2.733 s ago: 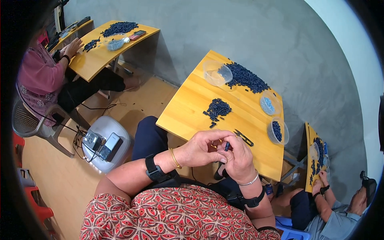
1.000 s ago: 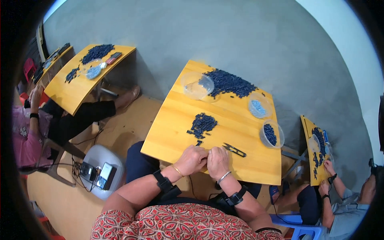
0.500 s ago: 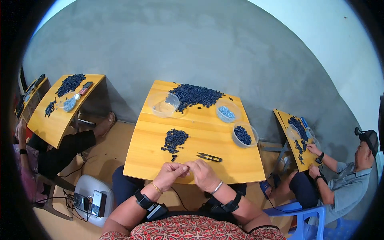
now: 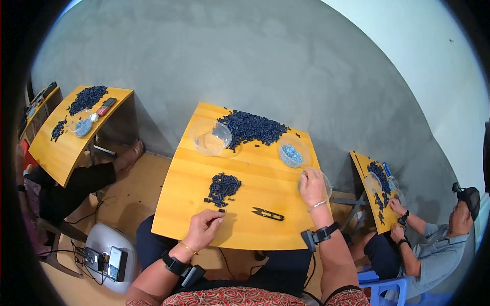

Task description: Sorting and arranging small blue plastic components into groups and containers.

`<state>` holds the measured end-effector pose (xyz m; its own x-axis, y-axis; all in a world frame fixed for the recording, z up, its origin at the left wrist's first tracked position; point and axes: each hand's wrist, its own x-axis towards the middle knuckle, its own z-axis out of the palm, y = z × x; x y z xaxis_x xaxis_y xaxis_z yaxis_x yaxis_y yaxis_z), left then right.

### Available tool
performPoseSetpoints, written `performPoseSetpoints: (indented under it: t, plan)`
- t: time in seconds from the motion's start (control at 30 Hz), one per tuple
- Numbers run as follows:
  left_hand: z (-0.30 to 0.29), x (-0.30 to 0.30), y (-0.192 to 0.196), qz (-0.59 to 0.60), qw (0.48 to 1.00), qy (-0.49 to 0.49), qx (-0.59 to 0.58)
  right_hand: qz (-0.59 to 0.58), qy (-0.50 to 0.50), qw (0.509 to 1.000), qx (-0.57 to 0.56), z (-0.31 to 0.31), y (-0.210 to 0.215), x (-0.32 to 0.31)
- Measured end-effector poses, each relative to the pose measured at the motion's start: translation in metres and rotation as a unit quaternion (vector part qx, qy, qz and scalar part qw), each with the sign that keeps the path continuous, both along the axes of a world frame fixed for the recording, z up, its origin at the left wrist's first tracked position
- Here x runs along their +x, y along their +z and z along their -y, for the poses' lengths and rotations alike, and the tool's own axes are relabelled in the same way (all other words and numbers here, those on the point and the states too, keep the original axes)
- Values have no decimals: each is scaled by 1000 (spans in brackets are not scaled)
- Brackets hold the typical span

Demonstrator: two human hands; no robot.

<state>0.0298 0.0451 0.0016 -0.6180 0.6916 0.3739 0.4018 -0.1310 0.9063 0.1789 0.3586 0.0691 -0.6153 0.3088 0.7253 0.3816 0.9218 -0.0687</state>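
Observation:
My left hand (image 4: 202,229) rests low over the table's near edge, thumb and fingers pinched at a small dark-blue tube-like piece (image 4: 222,210). Just beyond it lies a small pile of the same pieces (image 4: 224,187). My right hand (image 4: 313,189) hangs over a clear bowl (image 4: 328,182) at the table's right edge, hiding most of it; its fingers are bunched, and what they hold, if anything, is hidden. Between the hands lie dark thread snips (image 4: 268,213). Farther back stands another clear bowl with small light-blue bits (image 4: 291,154).
A large heap of dark pieces (image 4: 252,126) covers the far end of my table (image 4: 173,204), beside a clear bowl (image 4: 212,140). A co-worker (image 4: 434,239) sits at a table on the right. Another table (image 4: 61,153) stands left, above a grey stool (image 4: 109,239) holding devices and cables.
My hands, together at the near edge before, have parted. The right went right and forward over the bowl; the left moved slightly left, to a loose piece by the small pile.

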Motion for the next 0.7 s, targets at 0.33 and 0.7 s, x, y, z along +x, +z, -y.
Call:
performPoseSetpoints:
  t: [0.33,0.7]
  plan:
    - [-1,-4,3,83,996,-40,5,-269,-133,606,-737,-42,-30,-88]
    - [2,-6,12,77,996,-41,-6,-345,-112,457,-812,-97,-57,-107]
